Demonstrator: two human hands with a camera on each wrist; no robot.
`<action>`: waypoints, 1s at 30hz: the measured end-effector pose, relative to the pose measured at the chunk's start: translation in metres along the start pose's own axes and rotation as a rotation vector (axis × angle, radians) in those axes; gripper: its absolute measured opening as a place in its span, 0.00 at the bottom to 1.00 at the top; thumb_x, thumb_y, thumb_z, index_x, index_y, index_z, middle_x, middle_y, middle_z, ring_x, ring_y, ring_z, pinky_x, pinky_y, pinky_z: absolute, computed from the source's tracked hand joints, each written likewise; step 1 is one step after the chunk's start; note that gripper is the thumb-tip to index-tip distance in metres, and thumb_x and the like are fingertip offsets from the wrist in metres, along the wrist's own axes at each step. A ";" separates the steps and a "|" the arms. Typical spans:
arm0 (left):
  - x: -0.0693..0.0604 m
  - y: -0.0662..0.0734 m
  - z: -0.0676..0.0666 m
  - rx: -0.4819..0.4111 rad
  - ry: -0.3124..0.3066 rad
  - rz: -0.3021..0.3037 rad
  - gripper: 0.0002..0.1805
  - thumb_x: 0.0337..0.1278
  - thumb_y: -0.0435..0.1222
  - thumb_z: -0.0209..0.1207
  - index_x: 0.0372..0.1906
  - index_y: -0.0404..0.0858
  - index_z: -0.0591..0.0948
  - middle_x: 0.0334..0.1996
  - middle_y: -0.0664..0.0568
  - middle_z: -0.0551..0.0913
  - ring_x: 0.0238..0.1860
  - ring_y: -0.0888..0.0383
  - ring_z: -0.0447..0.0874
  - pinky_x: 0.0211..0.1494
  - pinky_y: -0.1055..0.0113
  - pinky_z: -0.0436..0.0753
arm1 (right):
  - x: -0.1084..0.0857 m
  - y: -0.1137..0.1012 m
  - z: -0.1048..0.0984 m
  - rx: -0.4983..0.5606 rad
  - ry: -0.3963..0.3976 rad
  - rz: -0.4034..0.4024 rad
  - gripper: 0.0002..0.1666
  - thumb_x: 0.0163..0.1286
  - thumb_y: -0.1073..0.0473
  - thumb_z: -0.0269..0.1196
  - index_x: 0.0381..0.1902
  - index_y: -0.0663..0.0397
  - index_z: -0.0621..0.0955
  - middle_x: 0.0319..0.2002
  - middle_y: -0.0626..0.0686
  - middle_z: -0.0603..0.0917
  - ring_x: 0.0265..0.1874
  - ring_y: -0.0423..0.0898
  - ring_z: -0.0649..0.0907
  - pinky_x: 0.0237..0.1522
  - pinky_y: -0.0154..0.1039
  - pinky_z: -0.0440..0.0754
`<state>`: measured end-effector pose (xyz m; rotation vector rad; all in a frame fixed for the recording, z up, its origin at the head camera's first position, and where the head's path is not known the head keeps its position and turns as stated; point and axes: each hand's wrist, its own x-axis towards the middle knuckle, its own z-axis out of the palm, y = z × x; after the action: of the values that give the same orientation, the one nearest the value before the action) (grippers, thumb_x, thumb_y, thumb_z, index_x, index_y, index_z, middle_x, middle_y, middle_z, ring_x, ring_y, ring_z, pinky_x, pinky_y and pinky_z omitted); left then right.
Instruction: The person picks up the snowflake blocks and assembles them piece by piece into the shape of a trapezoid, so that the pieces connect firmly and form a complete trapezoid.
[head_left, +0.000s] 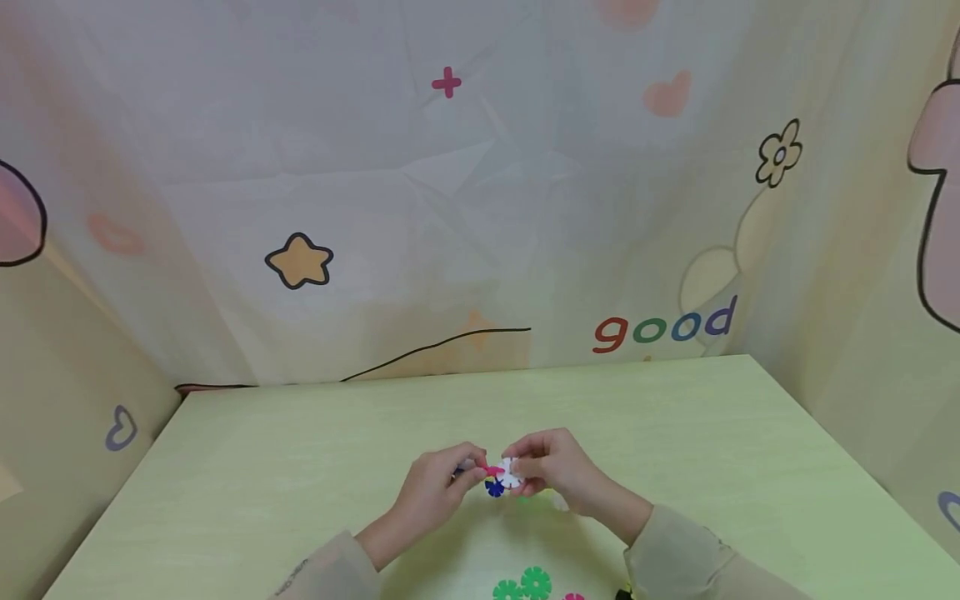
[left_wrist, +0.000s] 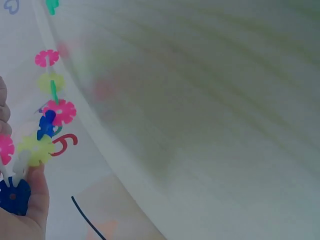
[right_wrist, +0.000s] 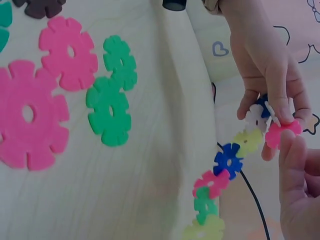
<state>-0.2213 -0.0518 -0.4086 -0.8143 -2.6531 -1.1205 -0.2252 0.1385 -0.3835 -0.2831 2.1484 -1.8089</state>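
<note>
Before me, my left hand (head_left: 438,483) holds the end of a chain of slotted plastic flower discs, its fingers around a blue disc (left_wrist: 15,196) and a pink disc (right_wrist: 282,132). My right hand (head_left: 558,467) pinches a white disc (head_left: 509,472) edge to edge with the pink one in the head view. From the left hand the chain hangs down past a yellow disc (right_wrist: 248,142), a blue disc (right_wrist: 228,159), a pink disc (right_wrist: 211,183) and a green disc (right_wrist: 204,205). Whether the white disc is slotted into the pink one, I cannot tell.
Loose discs lie on the pale green table (head_left: 300,450) near its front edge: green discs (head_left: 536,582), a pink disc (head_left: 573,597) and a black disc (head_left: 624,594). A printed cloth (head_left: 360,183) stands behind the table and along its sides.
</note>
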 end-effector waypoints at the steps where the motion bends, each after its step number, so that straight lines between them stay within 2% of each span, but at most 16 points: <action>1: 0.000 0.001 -0.001 0.005 -0.023 -0.003 0.06 0.55 0.39 0.55 0.36 0.43 0.77 0.26 0.55 0.81 0.22 0.67 0.70 0.28 0.77 0.72 | 0.000 0.000 -0.001 -0.007 -0.011 0.000 0.15 0.60 0.68 0.56 0.43 0.76 0.74 0.27 0.53 0.82 0.16 0.39 0.80 0.25 0.32 0.80; 4: -0.001 0.002 -0.003 0.025 -0.082 -0.011 0.13 0.55 0.43 0.55 0.44 0.43 0.75 0.30 0.55 0.81 0.26 0.65 0.73 0.31 0.73 0.74 | 0.000 0.002 -0.005 -0.025 -0.035 0.004 0.16 0.61 0.67 0.56 0.44 0.76 0.74 0.26 0.52 0.82 0.16 0.39 0.79 0.26 0.33 0.80; 7: -0.001 0.003 -0.003 0.072 -0.117 -0.018 0.22 0.52 0.48 0.57 0.52 0.46 0.72 0.39 0.55 0.82 0.37 0.61 0.78 0.40 0.65 0.77 | 0.001 0.003 -0.008 -0.040 -0.048 -0.002 0.17 0.61 0.67 0.56 0.45 0.75 0.74 0.26 0.51 0.81 0.16 0.40 0.79 0.26 0.34 0.80; 9: -0.001 0.004 -0.002 0.116 -0.123 -0.009 0.26 0.49 0.49 0.58 0.55 0.48 0.71 0.47 0.55 0.80 0.45 0.57 0.78 0.46 0.60 0.76 | 0.001 0.003 -0.010 -0.048 -0.053 -0.005 0.17 0.61 0.67 0.57 0.45 0.74 0.74 0.26 0.50 0.81 0.16 0.40 0.78 0.26 0.34 0.80; 15: -0.001 0.008 0.000 0.215 -0.130 0.045 0.27 0.49 0.48 0.59 0.57 0.48 0.72 0.47 0.56 0.80 0.46 0.59 0.79 0.47 0.61 0.77 | -0.001 0.003 -0.013 -0.048 -0.072 0.000 0.19 0.59 0.65 0.59 0.46 0.72 0.73 0.22 0.49 0.78 0.16 0.41 0.78 0.26 0.35 0.81; 20: -0.001 0.005 -0.001 0.174 -0.115 0.070 0.24 0.50 0.44 0.59 0.55 0.46 0.73 0.48 0.55 0.80 0.47 0.59 0.79 0.47 0.64 0.78 | -0.003 0.003 -0.017 -0.053 -0.083 0.018 0.20 0.59 0.63 0.60 0.48 0.68 0.73 0.24 0.51 0.81 0.19 0.42 0.81 0.30 0.38 0.81; 24: 0.000 0.000 -0.007 0.110 -0.099 0.038 0.23 0.50 0.43 0.59 0.54 0.45 0.75 0.48 0.54 0.80 0.48 0.58 0.78 0.48 0.63 0.77 | -0.007 0.004 -0.023 -0.082 -0.115 0.009 0.21 0.58 0.62 0.60 0.48 0.68 0.72 0.28 0.54 0.82 0.22 0.44 0.82 0.31 0.38 0.81; 30: 0.003 -0.010 -0.016 0.095 -0.062 0.001 0.22 0.49 0.42 0.60 0.53 0.44 0.76 0.48 0.51 0.80 0.48 0.55 0.78 0.49 0.60 0.77 | -0.015 0.012 -0.027 -0.187 -0.239 0.045 0.18 0.57 0.63 0.61 0.44 0.66 0.76 0.29 0.52 0.81 0.24 0.43 0.80 0.28 0.36 0.80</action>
<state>-0.2300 -0.0677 -0.4021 -0.8449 -2.7321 -0.9757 -0.2204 0.1712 -0.3899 -0.4655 2.1353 -1.4685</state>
